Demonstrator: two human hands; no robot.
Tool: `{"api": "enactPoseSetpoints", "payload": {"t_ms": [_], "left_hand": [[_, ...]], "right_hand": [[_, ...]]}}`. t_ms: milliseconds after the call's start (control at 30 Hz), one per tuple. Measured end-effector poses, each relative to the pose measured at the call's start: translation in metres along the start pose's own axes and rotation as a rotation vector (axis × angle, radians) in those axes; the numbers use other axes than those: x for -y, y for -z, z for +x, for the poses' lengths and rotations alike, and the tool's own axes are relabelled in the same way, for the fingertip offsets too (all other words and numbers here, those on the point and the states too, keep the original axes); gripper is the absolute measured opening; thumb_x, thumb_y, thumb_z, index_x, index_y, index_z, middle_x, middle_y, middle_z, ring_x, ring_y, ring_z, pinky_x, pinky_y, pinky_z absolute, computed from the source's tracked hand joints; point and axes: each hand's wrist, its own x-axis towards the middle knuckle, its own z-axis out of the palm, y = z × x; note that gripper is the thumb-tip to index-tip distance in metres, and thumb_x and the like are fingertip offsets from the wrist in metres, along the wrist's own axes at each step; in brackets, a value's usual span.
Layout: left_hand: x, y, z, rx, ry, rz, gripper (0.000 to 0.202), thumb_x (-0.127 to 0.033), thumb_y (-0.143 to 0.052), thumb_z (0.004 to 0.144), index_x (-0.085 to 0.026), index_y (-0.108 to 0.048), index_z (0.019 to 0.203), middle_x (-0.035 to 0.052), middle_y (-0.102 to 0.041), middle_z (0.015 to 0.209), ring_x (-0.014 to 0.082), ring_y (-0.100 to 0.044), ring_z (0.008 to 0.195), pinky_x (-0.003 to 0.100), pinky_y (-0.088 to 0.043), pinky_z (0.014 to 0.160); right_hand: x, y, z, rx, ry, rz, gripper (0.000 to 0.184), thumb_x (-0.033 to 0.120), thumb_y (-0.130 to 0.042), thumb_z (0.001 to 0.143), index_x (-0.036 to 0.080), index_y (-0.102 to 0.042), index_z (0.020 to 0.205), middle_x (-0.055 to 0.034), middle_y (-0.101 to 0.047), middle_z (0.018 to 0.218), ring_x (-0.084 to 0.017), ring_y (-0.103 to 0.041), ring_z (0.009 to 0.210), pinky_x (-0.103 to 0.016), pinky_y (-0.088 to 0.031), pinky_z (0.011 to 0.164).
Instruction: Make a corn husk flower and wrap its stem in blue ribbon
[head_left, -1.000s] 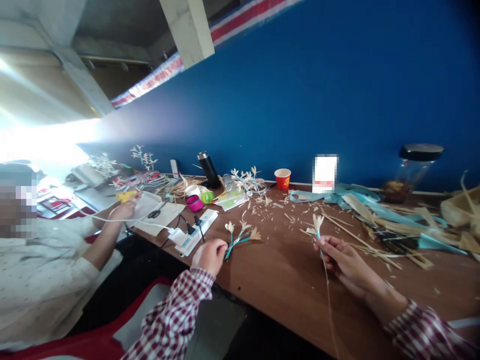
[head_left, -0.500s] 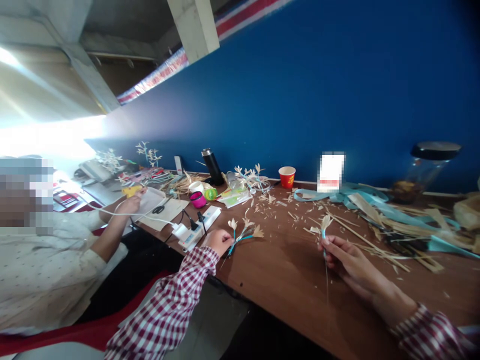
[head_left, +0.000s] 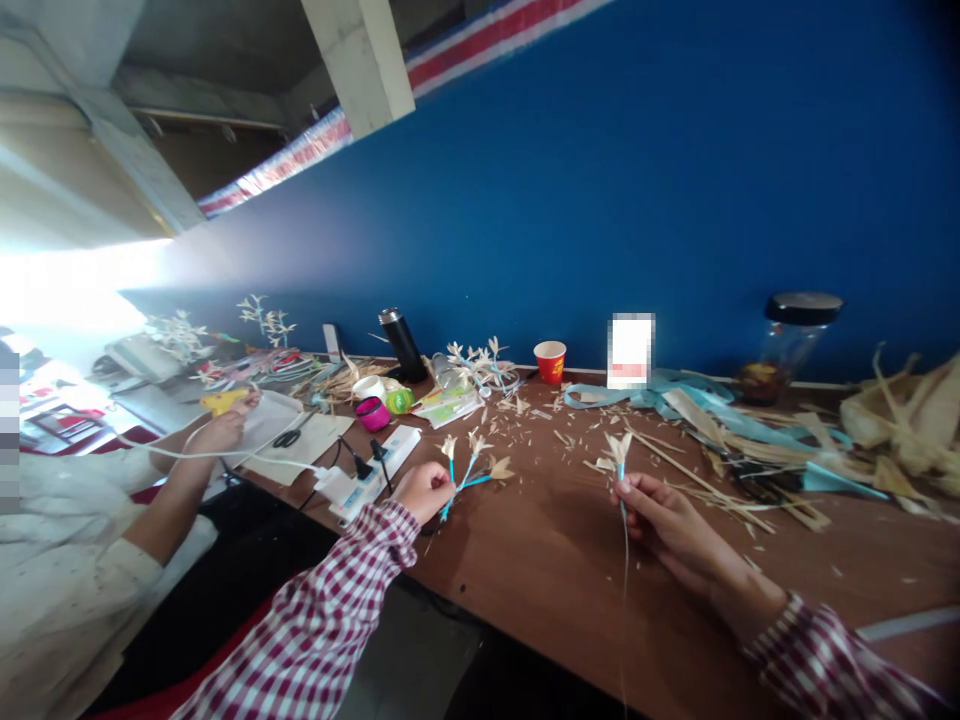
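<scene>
Between its fingertips my left hand (head_left: 426,492) pinches the lower stems of a branched flower spray (head_left: 470,474). The spray has several pale, straw-like blossoms on stems wrapped in light blue tape. My right hand (head_left: 664,515) is closed on a single artificial flower (head_left: 619,458), held upright by its blue-wrapped stem just under the pale petals. A thin bare wire (head_left: 625,610) hangs down from that flower. The two hands are apart, both over the front of the brown table (head_left: 540,560).
A power strip (head_left: 375,475) with plugs lies left of my left hand. Behind stand a black flask (head_left: 402,345), a red paper cup (head_left: 550,362) and a lidded jar (head_left: 791,345). Blue ribbon (head_left: 750,420) and straw strips lie at right. A co-worker holds a yellow glue gun (head_left: 221,402).
The view has turned slightly right, so things sit further left. My right hand has tilted its flower more upright, and more of the wire shows. Both hands keep their hold.
</scene>
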Motion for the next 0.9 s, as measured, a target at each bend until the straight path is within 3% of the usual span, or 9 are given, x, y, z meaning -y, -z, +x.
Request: {"api": "enactPoseSetpoints", "payload": {"t_ms": [100, 167, 333, 467, 667, 900], "left_hand": [[-0.026, -0.003, 0.0, 0.084, 0.011, -0.22, 0.012, -0.027, -0.06, 0.07, -0.018, -0.053, 0.066, 0.0024, -0.067, 0.06, 0.0104, -0.054, 0.045, 0.019, -0.037, 0.041], [-0.045, -0.014, -0.002, 0.111, 0.021, -0.373, 0.017, -0.032, -0.062, 0.07, -0.018, -0.053, 0.074, 0.0047, -0.069, 0.066, 0.0105, -0.056, 0.047, 0.018, -0.038, 0.04], [-0.09, -0.069, -0.008, 0.103, 0.072, -0.763, 0.034, -0.03, -0.073, 0.06, -0.016, -0.057, 0.087, 0.0072, -0.071, 0.073, 0.0136, -0.062, 0.058, 0.019, -0.044, 0.044], [-0.114, -0.112, -0.014, 0.139, -0.013, -0.728, 0.03, -0.032, -0.075, 0.058, -0.015, -0.065, 0.081, 0.0051, -0.071, 0.066, 0.0183, -0.065, 0.061, 0.022, -0.046, 0.046], [-0.129, -0.148, -0.025, 0.306, -0.098, -0.856, 0.026, -0.033, -0.076, 0.059, -0.015, -0.069, 0.074, 0.0043, -0.07, 0.06, 0.0188, -0.064, 0.057, 0.027, -0.05, 0.057], [-0.131, -0.158, -0.029, 0.399, -0.056, -0.936, 0.035, -0.04, -0.077, 0.058, -0.013, -0.069, 0.08, 0.0048, -0.07, 0.062, 0.0165, -0.062, 0.055, 0.024, -0.048, 0.054]], "right_hand": [[0.0, -0.003, -0.001, -0.026, 0.022, 0.055, 0.027, 0.039, -0.073, 0.069, 0.017, -0.059, 0.073, 0.0039, -0.051, 0.06, -0.005, -0.039, 0.046, -0.018, -0.03, 0.042], [0.002, -0.007, -0.003, -0.041, 0.032, 0.092, 0.027, 0.038, -0.075, 0.067, 0.017, -0.058, 0.073, 0.005, -0.05, 0.058, -0.006, -0.042, 0.047, -0.017, -0.033, 0.043], [0.006, -0.015, -0.007, -0.017, 0.068, 0.2, 0.029, 0.036, -0.078, 0.064, 0.016, -0.06, 0.074, 0.0041, -0.055, 0.061, -0.006, -0.047, 0.051, -0.018, -0.038, 0.049], [0.006, -0.015, -0.004, -0.008, 0.111, 0.242, 0.03, 0.038, -0.077, 0.064, 0.017, -0.058, 0.072, 0.0043, -0.056, 0.059, -0.006, -0.046, 0.049, -0.018, -0.036, 0.048], [0.01, -0.003, 0.006, -0.131, 0.244, 0.236, 0.032, 0.042, -0.075, 0.065, 0.017, -0.055, 0.069, 0.0075, -0.049, 0.048, -0.004, -0.034, 0.041, -0.018, -0.022, 0.04], [0.011, 0.006, 0.014, -0.217, 0.288, 0.266, 0.033, 0.043, -0.072, 0.068, 0.018, -0.051, 0.07, 0.0089, -0.045, 0.045, -0.004, -0.031, 0.038, -0.018, -0.02, 0.039]]}}
